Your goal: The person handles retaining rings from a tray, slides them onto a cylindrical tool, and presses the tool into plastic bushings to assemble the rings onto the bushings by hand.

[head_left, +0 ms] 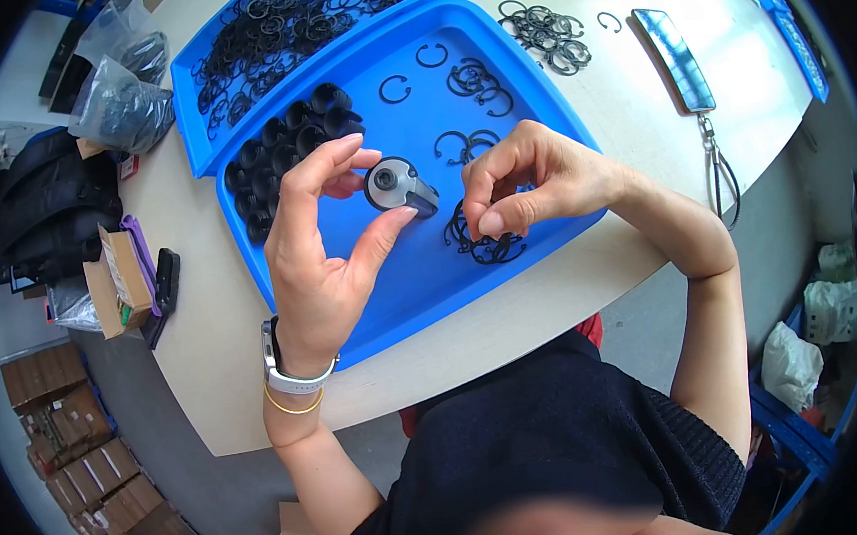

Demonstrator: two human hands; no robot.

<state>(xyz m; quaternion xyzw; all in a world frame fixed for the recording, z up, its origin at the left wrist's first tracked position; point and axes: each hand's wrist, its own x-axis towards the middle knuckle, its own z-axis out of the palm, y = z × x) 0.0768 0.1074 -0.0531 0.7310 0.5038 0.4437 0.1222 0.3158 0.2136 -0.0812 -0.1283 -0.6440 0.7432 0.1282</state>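
Observation:
My left hand [324,244] holds a grey and black round part [400,186] between thumb and fingers, above the blue tray [392,319]. To the right, my right hand [531,183] has its fingers pinched together over a pile of black snap rings [486,249]; what it grips, if anything, is hidden. More black rings [479,83] lie in the tray's upper right. Several black cup-shaped parts [284,144] stand grouped at the tray's left side, behind my left hand.
A second blue tray [189,115] full of black rings adjoins at the back. Loose rings [547,35] and a phone [673,61] with a strap lie on the table to the right. Plastic bags [124,110], a backpack [46,198] and an open cardboard box [115,282] are at the left.

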